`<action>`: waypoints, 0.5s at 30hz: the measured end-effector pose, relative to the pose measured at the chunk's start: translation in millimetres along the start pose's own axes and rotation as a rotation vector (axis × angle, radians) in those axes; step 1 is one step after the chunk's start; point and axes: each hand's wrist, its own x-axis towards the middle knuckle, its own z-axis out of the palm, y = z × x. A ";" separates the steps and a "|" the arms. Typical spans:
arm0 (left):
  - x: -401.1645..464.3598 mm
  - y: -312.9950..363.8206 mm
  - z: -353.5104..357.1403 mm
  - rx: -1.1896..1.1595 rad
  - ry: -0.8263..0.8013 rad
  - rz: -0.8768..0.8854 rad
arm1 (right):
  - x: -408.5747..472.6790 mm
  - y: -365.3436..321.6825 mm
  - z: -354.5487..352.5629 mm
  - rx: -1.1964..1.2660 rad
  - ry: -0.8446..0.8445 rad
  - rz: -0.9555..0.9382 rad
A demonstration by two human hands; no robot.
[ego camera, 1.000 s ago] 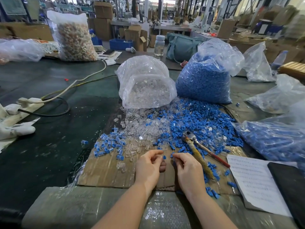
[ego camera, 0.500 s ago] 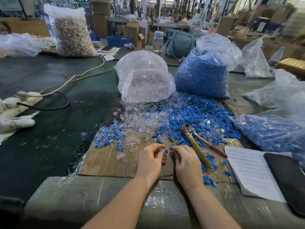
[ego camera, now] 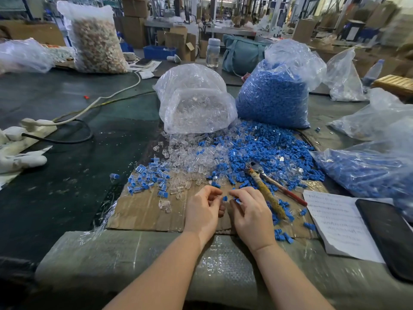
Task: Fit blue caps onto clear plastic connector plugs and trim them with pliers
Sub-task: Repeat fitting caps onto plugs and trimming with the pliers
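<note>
Cardboard (ego camera: pixel 143 211) lies under our fingers. Our left hand (ego camera: pixel 204 211) and right hand (ego camera: pixel 251 214) meet with fingers curled, pinching a blue cap (ego camera: pixel 225 198) between their tips; whether a clear plug is also held we cannot tell. We should seat it squarely before trimming. Pliers (ego camera: pixel 268 189) lie just right; beyond the fingertips spread loose clear plugs (ego camera: pixel 192 162), bags, and a warehouse.
</note>
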 end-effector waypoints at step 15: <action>-2.2 2.4 -1.9 -0.040 -0.033 -0.001 | 0.1 0.4 -1.3 0.020 -0.022 -0.056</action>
